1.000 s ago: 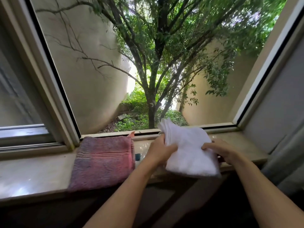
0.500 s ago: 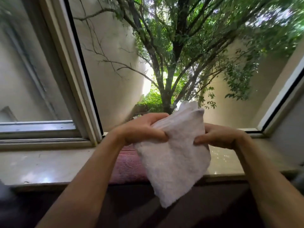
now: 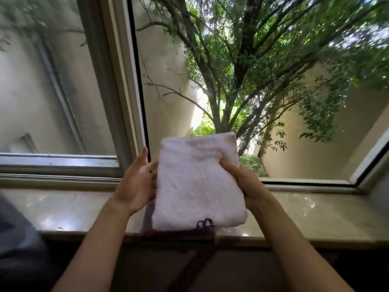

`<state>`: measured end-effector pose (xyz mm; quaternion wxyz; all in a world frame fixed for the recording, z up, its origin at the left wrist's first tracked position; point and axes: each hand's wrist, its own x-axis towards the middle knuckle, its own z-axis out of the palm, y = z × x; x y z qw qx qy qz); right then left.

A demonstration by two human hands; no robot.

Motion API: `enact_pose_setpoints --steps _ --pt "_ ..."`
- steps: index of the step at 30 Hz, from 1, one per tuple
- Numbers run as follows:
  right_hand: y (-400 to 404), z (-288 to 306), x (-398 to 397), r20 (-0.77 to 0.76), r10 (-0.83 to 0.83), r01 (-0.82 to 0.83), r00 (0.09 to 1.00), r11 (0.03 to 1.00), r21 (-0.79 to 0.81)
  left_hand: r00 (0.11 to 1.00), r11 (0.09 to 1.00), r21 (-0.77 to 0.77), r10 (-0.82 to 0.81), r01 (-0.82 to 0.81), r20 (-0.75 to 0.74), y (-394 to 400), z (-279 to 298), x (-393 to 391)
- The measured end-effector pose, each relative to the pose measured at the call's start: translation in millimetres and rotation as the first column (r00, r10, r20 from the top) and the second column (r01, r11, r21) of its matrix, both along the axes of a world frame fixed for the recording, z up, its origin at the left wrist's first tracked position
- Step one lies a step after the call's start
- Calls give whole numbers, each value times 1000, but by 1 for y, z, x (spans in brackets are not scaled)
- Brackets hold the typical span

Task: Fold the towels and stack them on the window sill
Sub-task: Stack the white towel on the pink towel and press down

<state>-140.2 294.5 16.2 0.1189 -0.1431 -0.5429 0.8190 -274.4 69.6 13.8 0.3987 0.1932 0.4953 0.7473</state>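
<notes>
Now you've got the folded white towel (image 3: pixel 197 182) held flat between both hands, above the near edge of the window sill (image 3: pixel 315 216). Your right hand (image 3: pixel 246 184) has its grip pressed on the towel's right edge, thumb on top and fingers tucked underneath. Your left hand (image 3: pixel 136 184) sits against the left edge with the fingers spread, palm toward the cloth; whether it truly clamps the towel is hard to say from here. Under the white towel, a darker purple towel (image 3: pixel 179 233) peeks out, lying on the sill with its front edge at the lip. Beyond the glass stands a tree (image 3: pixel 227 85), and the window frame (image 3: pixel 117 91) rises on your left.
</notes>
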Motion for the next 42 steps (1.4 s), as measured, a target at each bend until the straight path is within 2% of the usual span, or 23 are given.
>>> enact_pose_setpoints --steps 2,4,5,9,13,15,18,23,28,31,33,36,39,40,42 --pt "-10 -10 -12 38 -36 37 999 998 -46 979 977 -166 104 -134 -176 4 -8 5" --pt "-20 -15 -21 96 -93 96 991 995 -26 921 886 -361 159 -292 -357 8 -7 10" --pt "-24 -17 -24 117 -118 119 986 993 -7 894 852 -392 176 -348 -411 9 -8 7" --pt "-32 -18 -29 155 -172 159 973 983 94 873 861 -311 259 -402 -413 2 -9 -5" --pt "-40 -30 -21 183 -194 119 964 927 355 874 881 -233 311 -412 -372 -2 -31 0" --pt "-45 -41 -16 208 -206 113 956 915 387 876 880 -211 343 -426 -339 -4 -48 6" --pt "-47 -50 -14 247 -286 138 926 864 484 827 845 -201 390 -496 -405 -6 -61 7" --pt "-49 -46 -23 126 -362 220 924 769 600 776 802 -221 403 -555 -485 -6 -61 4" --pt "-53 -66 -27 177 -413 243 893 776 583 778 768 -333 321 -547 -540 -9 -67 -3" --pt "-53 -72 -25 172 -441 243 881 733 636 764 760 -350 284 -547 -579 -8 -71 -5" --pt "-52 -73 -26 168 -463 219 870 669 710 740 742 -370 247 -559 -625 -8 -71 -6" --pt "-48 -69 -26 130 -504 176 854 515 839 639 696 -373 161 -614 -752 -6 -68 -11" --pt "-45 -66 -29 24 -434 154 901 370 916 538 700 -336 82 -630 -839 1 -62 -13" --pt "-45 -67 -30 46 -402 115 914 365 924 478 697 -331 19 -636 -878 5 -61 -13" --pt "-47 -72 -30 147 -364 20 920 418 908 380 682 -360 -129 -637 -916 14 -64 -12"
